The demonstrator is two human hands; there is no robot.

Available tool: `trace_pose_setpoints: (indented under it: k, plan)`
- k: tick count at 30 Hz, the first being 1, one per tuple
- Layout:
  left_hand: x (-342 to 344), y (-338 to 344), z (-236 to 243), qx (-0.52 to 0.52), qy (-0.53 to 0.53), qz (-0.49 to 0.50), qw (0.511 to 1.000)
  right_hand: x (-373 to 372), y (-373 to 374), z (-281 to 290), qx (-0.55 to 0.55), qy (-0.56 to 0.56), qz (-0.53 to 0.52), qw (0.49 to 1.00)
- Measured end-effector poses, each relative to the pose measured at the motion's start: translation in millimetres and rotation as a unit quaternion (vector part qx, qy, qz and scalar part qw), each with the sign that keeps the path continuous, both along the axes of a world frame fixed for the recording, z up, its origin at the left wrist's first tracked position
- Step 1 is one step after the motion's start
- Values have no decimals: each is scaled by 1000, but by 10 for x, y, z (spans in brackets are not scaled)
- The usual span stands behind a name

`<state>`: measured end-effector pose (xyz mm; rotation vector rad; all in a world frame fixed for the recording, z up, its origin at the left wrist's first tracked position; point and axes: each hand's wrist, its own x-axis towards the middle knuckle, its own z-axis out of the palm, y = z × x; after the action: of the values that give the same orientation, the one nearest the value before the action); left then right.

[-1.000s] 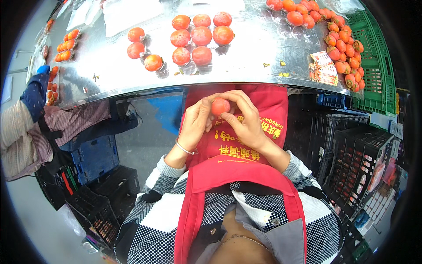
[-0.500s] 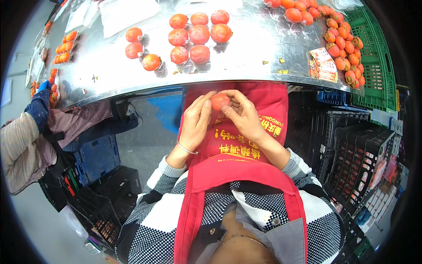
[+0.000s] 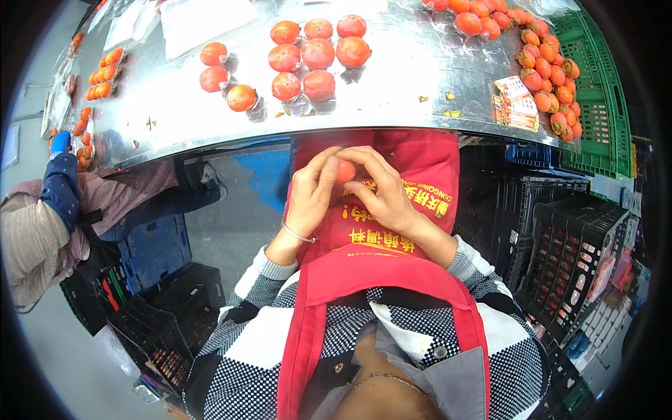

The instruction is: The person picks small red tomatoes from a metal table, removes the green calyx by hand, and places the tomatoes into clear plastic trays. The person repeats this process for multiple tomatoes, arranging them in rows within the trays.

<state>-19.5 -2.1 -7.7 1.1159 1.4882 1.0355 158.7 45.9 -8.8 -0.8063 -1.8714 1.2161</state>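
Grasped round red fruit [image 3: 345, 171] between left hand [image 3: 312, 190] and right hand [image 3: 386, 194], over red apron [image 3: 420, 157]. Located nearer left, inside curl of right; could not tell long axis. Noted narrow gap ahead to edge of metal table [image 3: 399, 87], fruit rows [image 3: 318, 53] beyond; wider opening bodyward.

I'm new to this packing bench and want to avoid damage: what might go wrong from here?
The orange-red fruit is held between the left hand and right hand, off the table, so it might drop if it slips. The heaped fruit reaches close to the table's edge near the green crate; a knock could send some rolling off.
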Motion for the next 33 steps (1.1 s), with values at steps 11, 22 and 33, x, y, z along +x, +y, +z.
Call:
trace_pose_setpoints:
  k: [11,22,33]
  plan:
    - [2,-3,-66,135,55,18,989,-56,-34,-160,-212,61,-32,975]
    - [35,-25,-37,100,-69,33,992,-54,-37,-127,-211,97,-13,973]
    - [26,5,23,119,-94,25,988,135,103,303,40,1,-108,993]
